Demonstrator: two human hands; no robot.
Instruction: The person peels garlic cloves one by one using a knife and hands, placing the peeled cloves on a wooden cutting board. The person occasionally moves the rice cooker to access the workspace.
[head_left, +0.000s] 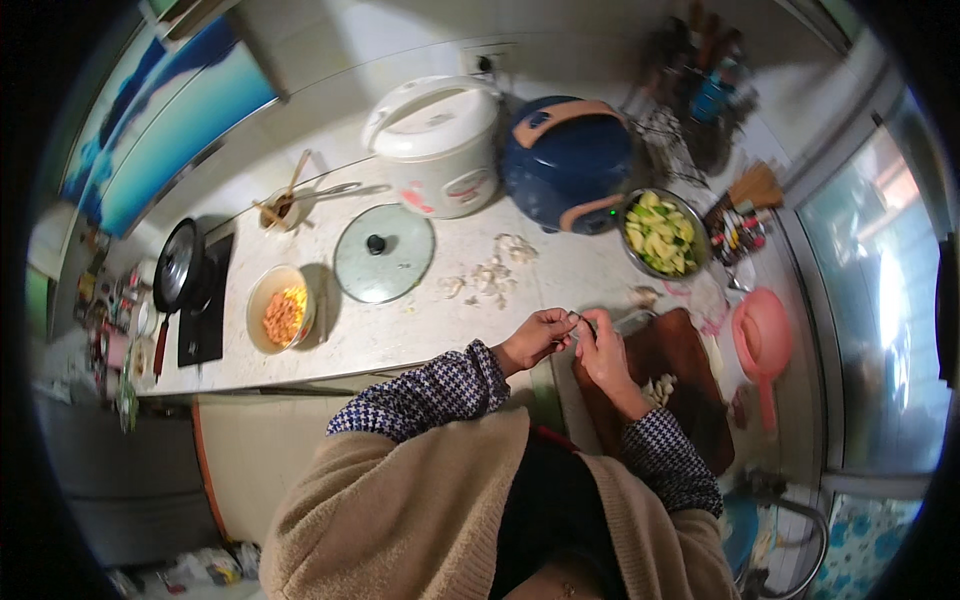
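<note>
My left hand (541, 339) and my right hand (602, 352) meet above the counter's front edge, fingertips pinched together. Between them is a small item, partly hidden by the fingers; a dark sliver of it shows, and I cannot tell what it is. Below my right hand lies a brown wooden cutting board (694, 397) with a small pile of peeled garlic cloves (660, 390). Papery garlic skins (491, 279) are scattered on the counter behind my left hand. What looks like a garlic bulb (643, 297) sits just behind the board.
A metal bowl of cut green vegetable (661, 232) stands behind the board, a pink plastic ladle (763, 334) to the right. Rice cookers, one white (442, 161), one blue (570, 169), line the wall. A glass lid (385, 262) and a bowl of food (281, 311) lie left.
</note>
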